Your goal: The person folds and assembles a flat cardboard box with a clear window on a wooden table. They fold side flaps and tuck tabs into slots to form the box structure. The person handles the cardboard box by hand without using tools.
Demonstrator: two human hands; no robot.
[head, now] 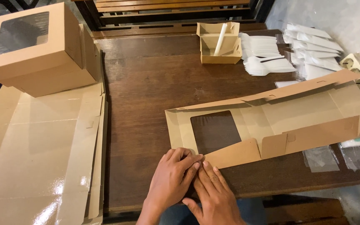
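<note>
— Where is the flat box blank (271, 121) lying?

— Unfolded on the dark wooden table (146, 83), its clear window panel just beyond the fingertips, the long body stretching away to the right.

— And the hands?

— Both press on the near-left flap. The left hand (172, 177) lies flat, fingers (186, 160) together and extended, tips on the cardboard edge. The right hand (214, 189) sits just beside it, overlapping slightly, fingers also straight and flat. Neither grasps anything; they only bear down.

— What else is around?

— A stack of flat blanks (42, 158) at left with an assembled window box (34, 46) on top; a small open carton (219, 41) and white plastic forks (267, 56) at the far side.
</note>
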